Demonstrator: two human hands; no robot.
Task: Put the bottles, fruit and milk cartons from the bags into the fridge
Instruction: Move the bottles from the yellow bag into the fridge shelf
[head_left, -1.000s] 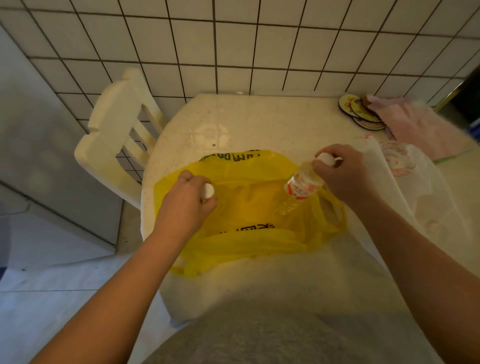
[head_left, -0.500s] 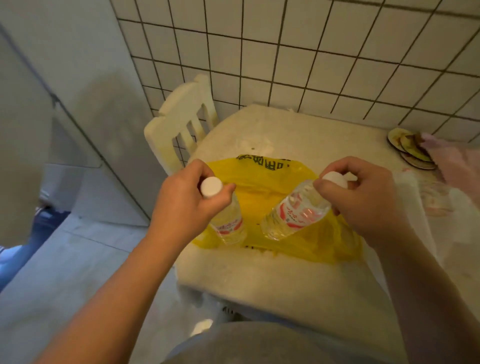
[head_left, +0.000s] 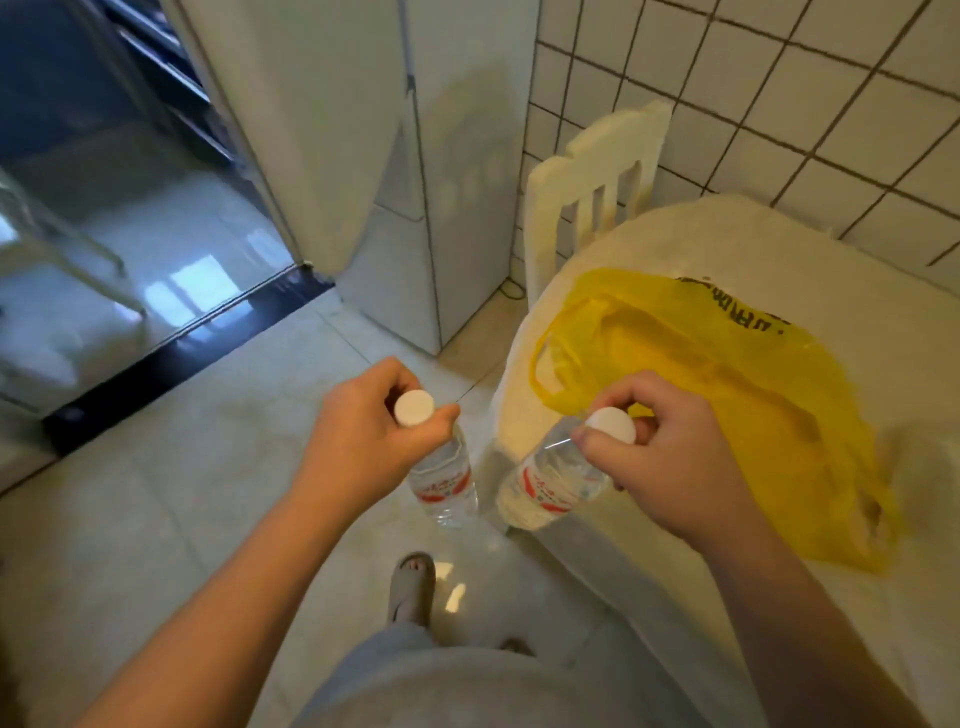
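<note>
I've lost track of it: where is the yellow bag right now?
The yellow bag lies on the table at the right of the head view, just beyond the right hand.

The yellow bag serves as landmark; the black print along its far edge is too blurred to read; left of it, the red labels on both bottles are illegible, their necks hidden inside the hands; the counter beneath is cut off by the right edge.
</note>
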